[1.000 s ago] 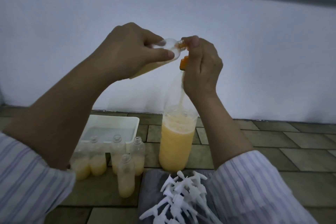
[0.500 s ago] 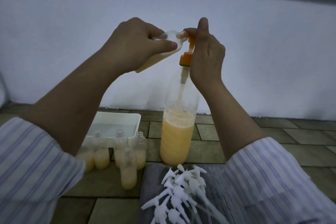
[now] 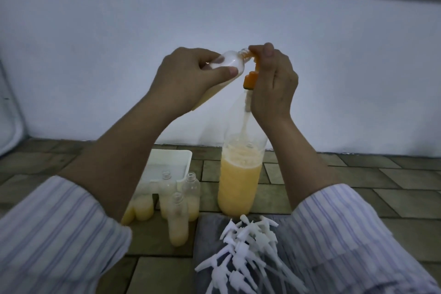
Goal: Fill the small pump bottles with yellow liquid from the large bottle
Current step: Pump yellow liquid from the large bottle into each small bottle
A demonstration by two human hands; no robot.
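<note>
Small pump bottle [image 3: 229,71] held tilted in the air, left hand [image 3: 188,79] wrapped round its body, mouth against the orange pump spout [image 3: 250,67]. Right hand [image 3: 274,81] curled about the pump head atop the large bottle [image 3: 239,179], thumb up. Thin clear plastic, part full: likely light, slick if wet, crushable. Grip mid-body, gently. Filled bottles [image 3: 177,200] and white pump tops [image 3: 245,246] wait below.

small bottles [image 3: 177,200] left of large bottle [image 3: 238,186]
</note>
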